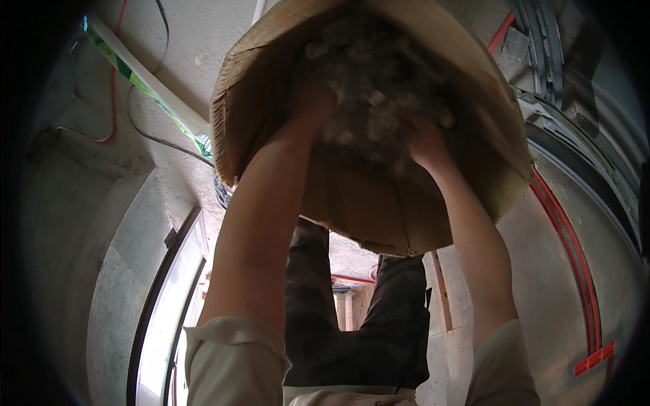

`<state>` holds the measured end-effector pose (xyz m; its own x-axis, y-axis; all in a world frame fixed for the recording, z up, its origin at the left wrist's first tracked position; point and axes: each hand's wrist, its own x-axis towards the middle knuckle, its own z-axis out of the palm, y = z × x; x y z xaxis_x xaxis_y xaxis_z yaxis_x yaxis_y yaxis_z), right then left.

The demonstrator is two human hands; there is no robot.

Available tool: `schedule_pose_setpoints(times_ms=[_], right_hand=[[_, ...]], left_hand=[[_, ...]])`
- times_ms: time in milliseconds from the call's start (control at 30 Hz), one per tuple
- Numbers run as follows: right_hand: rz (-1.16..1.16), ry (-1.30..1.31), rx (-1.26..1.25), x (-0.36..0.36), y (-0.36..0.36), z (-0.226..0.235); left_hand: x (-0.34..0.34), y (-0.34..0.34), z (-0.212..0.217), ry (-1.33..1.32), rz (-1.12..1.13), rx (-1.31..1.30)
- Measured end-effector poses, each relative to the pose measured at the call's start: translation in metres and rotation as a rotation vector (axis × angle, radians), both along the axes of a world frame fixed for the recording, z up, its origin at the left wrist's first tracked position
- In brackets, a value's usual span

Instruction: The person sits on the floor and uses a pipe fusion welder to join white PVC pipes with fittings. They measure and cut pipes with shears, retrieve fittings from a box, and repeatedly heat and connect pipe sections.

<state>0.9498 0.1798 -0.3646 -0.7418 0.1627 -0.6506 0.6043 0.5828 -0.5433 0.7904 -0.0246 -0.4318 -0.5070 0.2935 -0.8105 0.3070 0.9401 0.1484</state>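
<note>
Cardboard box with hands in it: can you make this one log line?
left hand: inside cardboard box | right hand: inside box | contents: greyish chunks, blurred | grip: too dark to tell

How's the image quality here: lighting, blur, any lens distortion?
Head view: the cardboard box's interior is shadowed, with the left hand, right hand and chunky pieces looking soft or smeared; head view: the pane at lower left glares nearly white; head view: red conduits bow at right, and the corners fall to black.
</note>
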Motion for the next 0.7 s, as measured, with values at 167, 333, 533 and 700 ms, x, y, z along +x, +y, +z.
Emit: schedule_pose_setpoints(times_ms=[167, 333, 533, 700], right_hand=[[0.035, 0.139, -0.066, -0.032, -0.026, -0.072], [0.399, 0.179, 0.342, -0.036, -0.016, -0.154], [0.301, 0.316, 0.411, -0.086, 0.011, -0.129], [0.611, 0.162, 0.537, -0.082, 0.032, -0.137]], left_hand=[[-0.003, -0.017, -0.042, 0.115, 0.5, 0.186], [0.01, -0.01, -0.045, 0.17, 0.624, 0.319], [0.026, 0.003, 0.008, 0.11, 0.366, 0.081], [0.052, 0.016, 0.006, 0.078, 0.139, 0.14]])
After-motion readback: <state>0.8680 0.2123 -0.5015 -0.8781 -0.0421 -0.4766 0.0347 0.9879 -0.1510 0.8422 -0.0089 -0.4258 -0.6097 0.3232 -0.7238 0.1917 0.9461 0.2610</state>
